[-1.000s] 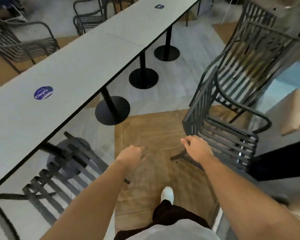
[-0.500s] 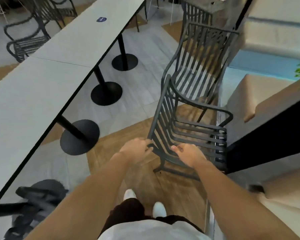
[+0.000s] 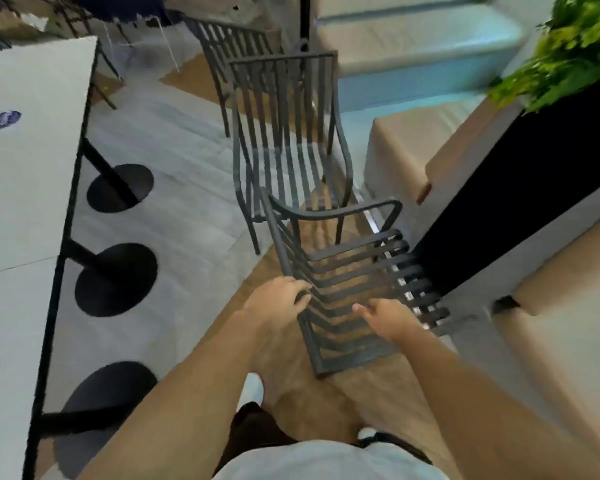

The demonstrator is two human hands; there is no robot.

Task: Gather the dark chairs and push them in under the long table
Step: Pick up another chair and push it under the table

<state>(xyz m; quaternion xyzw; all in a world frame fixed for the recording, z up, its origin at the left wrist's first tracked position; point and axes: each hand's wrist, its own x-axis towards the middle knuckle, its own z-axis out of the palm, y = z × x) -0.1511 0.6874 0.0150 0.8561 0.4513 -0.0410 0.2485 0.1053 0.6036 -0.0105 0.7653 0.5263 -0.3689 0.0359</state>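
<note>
Two bare forearms with no sleeves, watch or rings showing. A light grey top (image 3: 326,460), dark brown trousers (image 3: 253,434), and white shoes (image 3: 250,393) appear at the bottom of view.

Left hand (image 3: 280,301) grips the near dark chair (image 3: 347,282) backrest; right hand (image 3: 392,318) hovers over its slats

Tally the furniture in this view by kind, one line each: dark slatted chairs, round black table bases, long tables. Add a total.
Dark slatted chairs: 3 (nearest chair, middle chair, far chair, partly hidden)
Round black table bases: 3 (far base, middle base, near base)
Long table: 1
Total: 7
</note>
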